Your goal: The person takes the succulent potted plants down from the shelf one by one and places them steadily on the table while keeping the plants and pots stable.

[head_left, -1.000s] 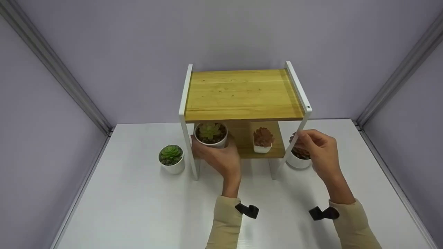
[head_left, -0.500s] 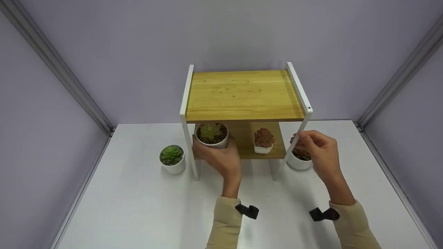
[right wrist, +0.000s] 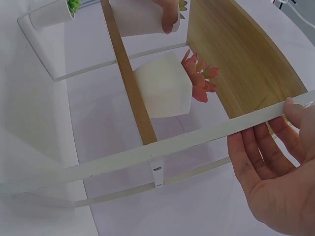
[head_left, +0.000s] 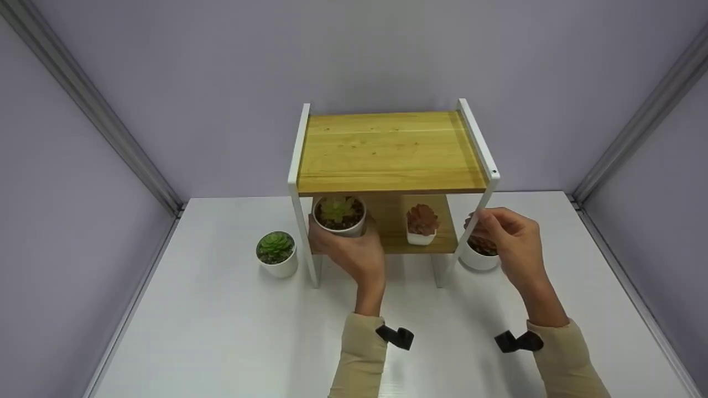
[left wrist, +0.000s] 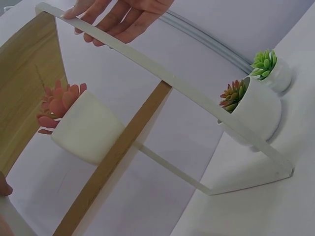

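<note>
While upright, potted succulent (head_left: 339, 216) in left hand (head_left: 354, 251).

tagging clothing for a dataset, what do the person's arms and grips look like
The left sleeve and right sleeve are beige and long, ending near the wrist. A left fitting and right fitting, both small, black and angular, sit at the cuffs. The left grip and right grip are bare, no glove showing.
</note>
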The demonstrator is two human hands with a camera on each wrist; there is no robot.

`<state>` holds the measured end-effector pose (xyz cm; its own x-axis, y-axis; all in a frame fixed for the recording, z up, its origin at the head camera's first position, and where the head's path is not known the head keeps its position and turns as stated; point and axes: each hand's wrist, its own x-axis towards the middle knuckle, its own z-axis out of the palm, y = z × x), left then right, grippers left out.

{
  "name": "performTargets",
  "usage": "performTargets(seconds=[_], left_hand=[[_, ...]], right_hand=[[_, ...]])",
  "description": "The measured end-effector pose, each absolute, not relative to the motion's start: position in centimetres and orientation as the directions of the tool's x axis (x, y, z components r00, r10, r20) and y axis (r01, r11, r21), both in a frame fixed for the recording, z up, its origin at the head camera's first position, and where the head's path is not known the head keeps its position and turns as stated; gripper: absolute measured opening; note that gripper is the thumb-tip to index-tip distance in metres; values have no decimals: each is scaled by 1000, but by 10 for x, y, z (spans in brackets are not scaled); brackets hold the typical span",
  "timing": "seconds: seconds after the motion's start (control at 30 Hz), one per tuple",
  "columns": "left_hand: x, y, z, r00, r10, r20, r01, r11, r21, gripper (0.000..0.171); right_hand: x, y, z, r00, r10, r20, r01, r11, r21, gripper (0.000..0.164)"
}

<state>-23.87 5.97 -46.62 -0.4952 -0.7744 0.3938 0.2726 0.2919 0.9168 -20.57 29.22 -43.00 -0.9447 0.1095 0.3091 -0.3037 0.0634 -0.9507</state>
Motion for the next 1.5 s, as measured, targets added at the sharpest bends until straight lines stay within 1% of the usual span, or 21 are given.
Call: performTargets(seconds=[0.1,0.27,0.37,0.53,0.67,0.77,0.87,1.1,1.23,1.5], left_hand=[[-238,60,-465,-502,-777,381,270,278,922,102],[-238,60,-464,-510,-769,385,265,286,921,102],[-236,60,-462,-512,-769,383,271,278,922,103],[-232,62,-458,-503,-777,378,277,269,922,104],[-230,63,-457,-485,-774,407,307,285,908,103],[-228,64,-457,-483,-766,424,338,284,897,103],[-225,65,-457,-494,-763,417,349,266,899,104],[-215,67,-454,-535,-757,375,320,229,919,109],[-210,68,-452,-547,-753,364,318,215,923,110],[-198,69,-447,-570,-746,344,319,185,930,109]], right_hand=[[-206,292,-430,-946,107,305,-301,53,-952,27],[-206,293,-429,-949,106,298,-290,88,-953,28],[-205,293,-429,-949,105,296,-289,77,-954,28],[-205,293,-429,-950,109,291,-284,80,-955,28],[-205,293,-429,-950,110,291,-284,78,-956,27],[-205,292,-429,-949,111,296,-289,70,-955,27],[-205,292,-429,-948,111,297,-291,69,-954,27],[-207,292,-430,-946,109,306,-299,76,-951,27],[-207,292,-430,-945,109,308,-301,74,-951,27],[-206,292,-430,-945,118,304,-296,81,-952,27]])
